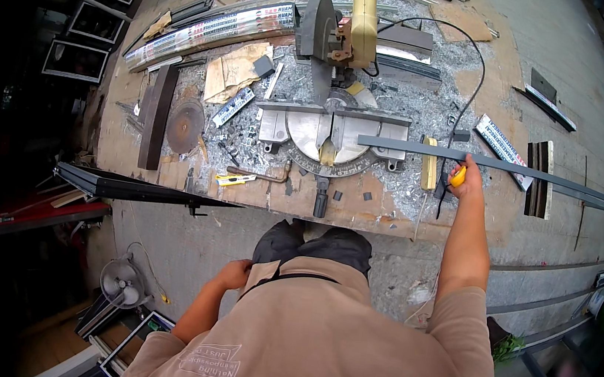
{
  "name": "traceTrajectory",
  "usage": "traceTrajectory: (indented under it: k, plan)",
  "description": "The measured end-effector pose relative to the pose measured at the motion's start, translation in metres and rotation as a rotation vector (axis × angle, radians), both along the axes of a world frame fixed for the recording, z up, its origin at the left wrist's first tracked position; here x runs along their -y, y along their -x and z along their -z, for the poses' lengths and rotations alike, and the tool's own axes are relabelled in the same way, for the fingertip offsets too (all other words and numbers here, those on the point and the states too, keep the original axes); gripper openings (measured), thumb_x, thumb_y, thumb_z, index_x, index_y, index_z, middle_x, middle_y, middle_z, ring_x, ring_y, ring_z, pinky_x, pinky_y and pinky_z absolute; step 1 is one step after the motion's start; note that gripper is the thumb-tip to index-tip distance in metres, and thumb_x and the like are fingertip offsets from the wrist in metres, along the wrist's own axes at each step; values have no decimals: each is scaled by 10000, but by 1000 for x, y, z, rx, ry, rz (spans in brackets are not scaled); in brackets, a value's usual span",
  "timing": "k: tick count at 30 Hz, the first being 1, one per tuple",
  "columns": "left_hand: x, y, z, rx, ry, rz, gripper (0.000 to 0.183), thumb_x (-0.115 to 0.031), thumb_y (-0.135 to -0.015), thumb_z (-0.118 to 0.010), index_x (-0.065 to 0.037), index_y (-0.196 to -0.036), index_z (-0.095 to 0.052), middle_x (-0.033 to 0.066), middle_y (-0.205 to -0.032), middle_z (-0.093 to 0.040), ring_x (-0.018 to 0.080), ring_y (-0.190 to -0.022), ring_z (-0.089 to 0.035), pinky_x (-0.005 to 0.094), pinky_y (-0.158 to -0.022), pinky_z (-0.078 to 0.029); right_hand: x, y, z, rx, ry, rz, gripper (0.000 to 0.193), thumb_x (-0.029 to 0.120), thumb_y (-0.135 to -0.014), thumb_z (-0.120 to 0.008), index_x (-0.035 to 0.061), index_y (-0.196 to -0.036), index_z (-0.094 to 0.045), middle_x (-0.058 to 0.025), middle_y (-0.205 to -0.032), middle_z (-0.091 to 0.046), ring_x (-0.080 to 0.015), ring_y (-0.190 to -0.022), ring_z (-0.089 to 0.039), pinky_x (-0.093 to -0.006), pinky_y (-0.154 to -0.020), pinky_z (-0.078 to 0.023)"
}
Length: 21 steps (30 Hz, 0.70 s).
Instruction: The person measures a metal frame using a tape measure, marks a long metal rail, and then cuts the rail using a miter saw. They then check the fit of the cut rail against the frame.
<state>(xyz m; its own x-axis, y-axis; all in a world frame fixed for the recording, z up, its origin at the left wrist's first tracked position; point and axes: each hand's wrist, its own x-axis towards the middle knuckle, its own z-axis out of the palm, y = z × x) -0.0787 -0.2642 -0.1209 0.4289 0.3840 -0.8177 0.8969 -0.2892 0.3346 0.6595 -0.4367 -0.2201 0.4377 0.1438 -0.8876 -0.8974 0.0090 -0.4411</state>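
My right hand (470,181) is closed at the right of the bench, its fingertips against a long grey metal strip (425,150). A small rounded yellow tool (457,176) sits in the same hand; its kind is unclear. The strip's left end lies across the base of a miter saw (305,128), and its other end runs far off to the right. Raised above that base is the saw's blade guard (317,26), beside a yellow motor housing (364,20). My left hand (235,273) hangs at my left hip, away from the bench, its fingers mostly hidden.
Metal shavings and offcuts litter the wooden bench (256,197). A yellow utility knife (234,179) and a loose round saw blade (186,126) lie left of the saw. Wrapped profiles (215,33) are stacked behind. A black cable (482,75) loops over the right side. A fan (123,283) stands lower left.
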Motion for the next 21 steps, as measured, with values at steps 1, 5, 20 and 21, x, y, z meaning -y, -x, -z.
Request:
traceTrajectory:
  k: [1, 5, 20, 21]
  plan:
    - [-6, -1, 1, 29, 1, -45, 453, -257, -968, -608, -60, -1375, -641, 209, -1197, -746, 382, -1109, -711, 437, -969, -554, -4, 2, 0, -24, 6, 24, 362, 512, -997, -670, 169, -983, -555, 9, -748, -585, -172, -646, -529, -359, -637, -450]
    - [-40, -46, -18, 119, 1, -187, 414, -203, -1003, -645, -46, -1386, -621, 194, -1204, -745, 315, -1097, -730, 404, -955, -560, -3, 0, 6, -95, -25, 96, 329, 476, -967, -723, 178, -922, -591, 19, -762, -613, -179, -730, -567, -370, -728, -462]
    - [-159, -234, -17, 702, 669, -1078, 578, -389, -1063, -630, -39, -1485, -448, 123, -1379, -630, 239, -1258, -620, 405, -1098, -489, -109, 215, -93, -33, -253, -16, 245, 352, -994, -724, 125, -980, -632, -29, -847, -647, -222, -747, -619, -403, -703, -526]
    - [-161, -235, -15, 784, 688, -1168, 546, -395, -1060, -633, -41, -1442, -470, 125, -1378, -630, 243, -1266, -617, 414, -1103, -487, -116, 230, -98, -32, -254, -18, 240, 344, -995, -725, 123, -985, -633, -33, -854, -648, -224, -754, -622, -405, -708, -530]
